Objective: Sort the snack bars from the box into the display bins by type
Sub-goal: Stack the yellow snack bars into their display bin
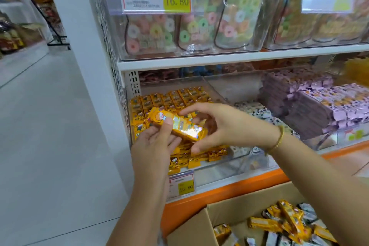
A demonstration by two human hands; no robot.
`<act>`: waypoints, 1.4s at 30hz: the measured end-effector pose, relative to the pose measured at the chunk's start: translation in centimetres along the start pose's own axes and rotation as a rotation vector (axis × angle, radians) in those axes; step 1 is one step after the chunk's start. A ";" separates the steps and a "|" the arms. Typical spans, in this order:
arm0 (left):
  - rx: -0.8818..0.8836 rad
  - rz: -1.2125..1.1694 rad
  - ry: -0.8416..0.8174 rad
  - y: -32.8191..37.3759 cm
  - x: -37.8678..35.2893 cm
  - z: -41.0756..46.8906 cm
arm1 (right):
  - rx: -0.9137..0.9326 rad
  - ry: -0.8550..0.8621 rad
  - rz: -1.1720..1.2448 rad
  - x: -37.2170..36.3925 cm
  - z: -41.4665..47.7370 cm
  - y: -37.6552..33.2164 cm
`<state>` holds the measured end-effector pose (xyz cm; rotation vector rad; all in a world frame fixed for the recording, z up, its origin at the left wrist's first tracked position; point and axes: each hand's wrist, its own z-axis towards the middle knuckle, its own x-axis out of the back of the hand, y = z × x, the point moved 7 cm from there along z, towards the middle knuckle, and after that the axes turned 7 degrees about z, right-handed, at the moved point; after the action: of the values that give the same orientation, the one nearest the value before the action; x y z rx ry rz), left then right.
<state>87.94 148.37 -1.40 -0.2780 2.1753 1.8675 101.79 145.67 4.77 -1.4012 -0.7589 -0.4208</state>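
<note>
The box (199,223) sits nearest, open, with loose bars (287,217) of yellow and pale wrappers jumbled inside. Above it both hands hold a small stack of yellow bars (179,126) just over the yellow bin (215,164). The left hand (151,150) grasps the stack from below, with its thumb pressed on the top wrapper. The right hand (229,126) curls round the right end, thumb under and fingers over.

The stack looks light, and the bars look stiff enough to stay flat as a bundle. The glossy foil wrappers are likely slippery against each other, so a loose grip could let them fan out or slide. Holding across the short width with a thumb on top, plus a hand capping one end, seems the surest hold. The crimped wrapper ends are probably too flimsy to lift by.

The yellow bin already holds rows of matching bars. Beside it lie white bars (253,110), then purple bars (319,106) stacked high. Jars (155,32) of ring sweets stand on the shelf above.
</note>
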 end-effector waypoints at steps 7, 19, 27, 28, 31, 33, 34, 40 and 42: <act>-0.280 0.940 0.035 1.8 1.4 -1.8 | -0.094 0.414 -0.149 0.7 4.5 0.8; -0.440 1.400 -0.095 1.9 4.2 -6.6 | -0.259 0.321 0.487 -5.4 13.3 0.1; -0.574 1.286 -0.188 0.2 1.6 -9.1 | -0.018 0.295 0.634 -2.4 0.6 0.8; -0.566 1.296 -0.231 -0.9 1.1 -9.3 | -0.011 0.289 0.586 -2.0 -1.9 1.5; -0.475 1.338 -0.365 -5.3 -0.3 -9.7 | -0.087 0.263 0.471 -1.9 -8.7 6.0; -0.365 1.362 -0.469 -9.2 -1.0 -10.1 | -0.203 0.220 0.419 -2.8 -12.6 11.1; -0.300 1.368 -0.527 -11.4 -1.3 -10.4 | -0.293 0.196 0.377 -3.4 -14.6 14.3; 0.117 1.601 -0.756 -22.4 -1.2 -12.8 | -0.821 0.154 -0.076 -6.9 -26.5 34.5; 0.182 1.631 -0.749 -23.8 -1.2 -12.5 | -0.903 0.213 -0.120 -7.6 -29.0 38.3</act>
<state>95.62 132.32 -21.59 2.3621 1.8471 1.5805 128.89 121.94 -27.85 -2.0991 -0.4808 -1.0780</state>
